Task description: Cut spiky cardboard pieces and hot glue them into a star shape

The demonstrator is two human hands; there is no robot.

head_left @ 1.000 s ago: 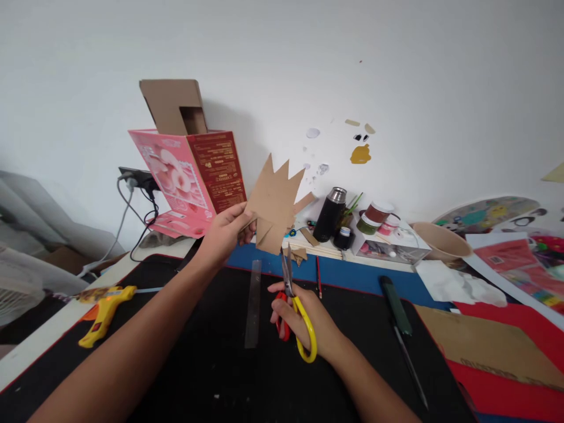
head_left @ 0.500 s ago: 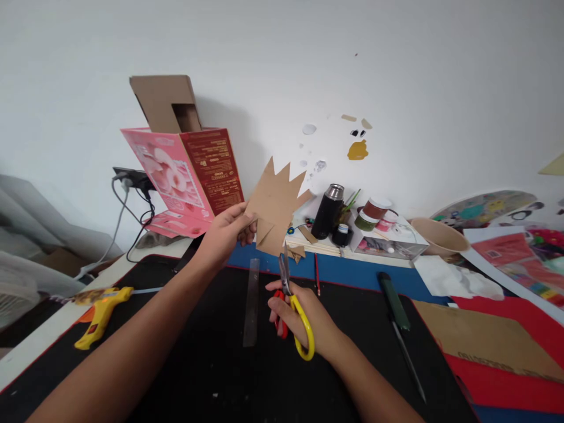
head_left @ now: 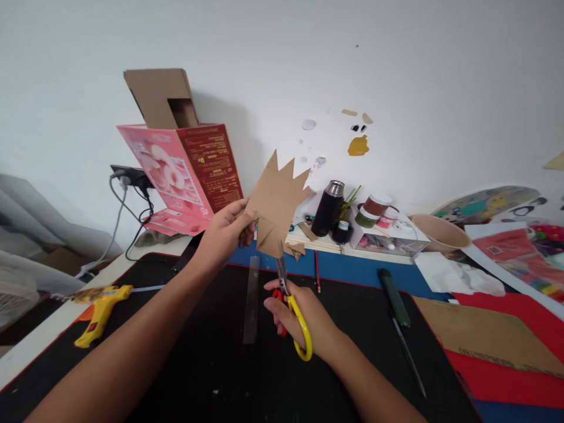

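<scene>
My left hand [head_left: 231, 226] pinches the left edge of a brown cardboard piece [head_left: 277, 202], which is held up above the back of the desk. Sharp zigzag points run along its top, and a small folded-looking flap shows near its lower left. My right hand [head_left: 302, 314] is closed around the red and yellow handles of a pair of scissors [head_left: 282, 277]. Their blades point up, with the tips at the lower edge of the cardboard; whether they touch it I cannot tell.
A clear ruler [head_left: 251, 302] lies on the black mat [head_left: 207, 358]. At left are a yellow glue gun [head_left: 100, 314] and a pink box [head_left: 165, 176]. Behind stand a black flask [head_left: 328, 208] and paint jars [head_left: 374, 210]. A green-handled knife [head_left: 394, 299] lies at right.
The cardboard has turned slightly, its points shifting right and up. The scissors have moved a little left, and their blades look closer together.
</scene>
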